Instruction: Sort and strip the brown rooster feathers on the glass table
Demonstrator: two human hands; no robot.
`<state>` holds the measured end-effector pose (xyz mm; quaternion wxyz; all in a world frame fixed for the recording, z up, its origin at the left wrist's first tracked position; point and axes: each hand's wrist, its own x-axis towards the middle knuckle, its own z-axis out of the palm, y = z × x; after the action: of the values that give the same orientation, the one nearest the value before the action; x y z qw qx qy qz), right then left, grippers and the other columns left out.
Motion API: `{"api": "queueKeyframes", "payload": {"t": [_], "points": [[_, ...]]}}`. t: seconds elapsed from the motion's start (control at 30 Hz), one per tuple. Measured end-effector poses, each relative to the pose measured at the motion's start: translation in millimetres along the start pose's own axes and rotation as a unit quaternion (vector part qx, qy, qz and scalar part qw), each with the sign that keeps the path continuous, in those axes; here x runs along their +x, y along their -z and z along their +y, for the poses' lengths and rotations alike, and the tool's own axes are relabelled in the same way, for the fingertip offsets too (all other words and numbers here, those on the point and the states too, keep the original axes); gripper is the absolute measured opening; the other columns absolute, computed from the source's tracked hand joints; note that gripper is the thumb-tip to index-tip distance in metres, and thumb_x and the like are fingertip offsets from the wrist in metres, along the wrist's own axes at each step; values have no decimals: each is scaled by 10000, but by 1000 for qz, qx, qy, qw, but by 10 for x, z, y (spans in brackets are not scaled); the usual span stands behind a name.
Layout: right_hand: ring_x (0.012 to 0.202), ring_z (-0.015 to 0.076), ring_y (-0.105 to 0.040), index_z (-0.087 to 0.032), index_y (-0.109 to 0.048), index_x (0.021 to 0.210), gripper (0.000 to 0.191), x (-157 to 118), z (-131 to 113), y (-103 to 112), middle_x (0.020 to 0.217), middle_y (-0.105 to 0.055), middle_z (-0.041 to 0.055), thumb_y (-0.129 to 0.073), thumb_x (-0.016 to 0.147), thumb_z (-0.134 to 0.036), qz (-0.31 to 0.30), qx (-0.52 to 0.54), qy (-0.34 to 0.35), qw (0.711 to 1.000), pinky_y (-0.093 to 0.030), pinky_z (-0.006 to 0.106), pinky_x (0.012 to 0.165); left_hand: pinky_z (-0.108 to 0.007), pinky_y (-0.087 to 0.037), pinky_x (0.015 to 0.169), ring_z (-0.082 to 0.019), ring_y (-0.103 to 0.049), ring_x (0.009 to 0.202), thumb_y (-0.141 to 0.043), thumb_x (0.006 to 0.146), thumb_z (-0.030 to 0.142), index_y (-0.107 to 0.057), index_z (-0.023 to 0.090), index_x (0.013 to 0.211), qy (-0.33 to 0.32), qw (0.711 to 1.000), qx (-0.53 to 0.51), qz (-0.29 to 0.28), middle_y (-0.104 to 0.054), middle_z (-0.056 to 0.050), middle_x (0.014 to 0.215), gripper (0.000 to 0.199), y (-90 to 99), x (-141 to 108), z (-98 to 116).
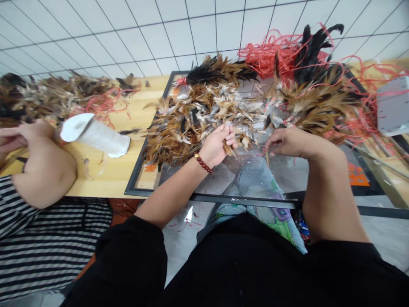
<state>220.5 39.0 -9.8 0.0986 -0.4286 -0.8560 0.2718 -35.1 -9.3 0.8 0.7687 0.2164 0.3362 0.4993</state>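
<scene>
My left hand is closed around a few brown feathers, their tips sticking out below the fingers. Beside it on the right, my right hand pinches a small brown feather that points down. Beyond both hands spreads a loose pile of brown, white and grey feathers on a glass panel with a black frame. A bundle of long brown feathers lies just past my right hand. Farther back is a bundle of black and brown feathers tied at its left end with pink string.
Tangled pink string lies at the back, near upright black feathers. A grey box-like object stands at far right. At left, a white sleeve-like roll lies on the wooden table, close to another person's arm and more feathers.
</scene>
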Motion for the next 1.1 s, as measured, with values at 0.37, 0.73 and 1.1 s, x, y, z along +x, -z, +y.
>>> {"api": "queueKeyframes", "payload": {"t": [0.37,0.73,1.1], "points": [[704,164,-624,-275,-810,894,238,-58,-227,43,772,-715,-13,-773,665,-326,-114,46,20,992,-467,279,661,-186,-426,545,-44,-348,468,-467,1023,212,-496,169,735,15,1000,-5,15,-347,61,591,293,-5,0,34],[691,187,-601,-230,-708,659,80,27,-276,-22,743,-679,40,-696,736,-248,-30,1,-4,1000,-455,344,691,-190,-423,531,-50,-332,455,-460,1021,203,-499,174,724,35,999,-7,16,-342,58,573,301,-27,-24,52],[607,129,-552,-225,-583,779,516,343,-913,-515,661,-595,-15,-911,534,-539,216,546,-82,805,-433,281,577,-177,-398,545,-51,-352,481,-495,1019,250,-517,166,718,-81,992,92,26,-378,68,567,314,-50,3,-75]]}}
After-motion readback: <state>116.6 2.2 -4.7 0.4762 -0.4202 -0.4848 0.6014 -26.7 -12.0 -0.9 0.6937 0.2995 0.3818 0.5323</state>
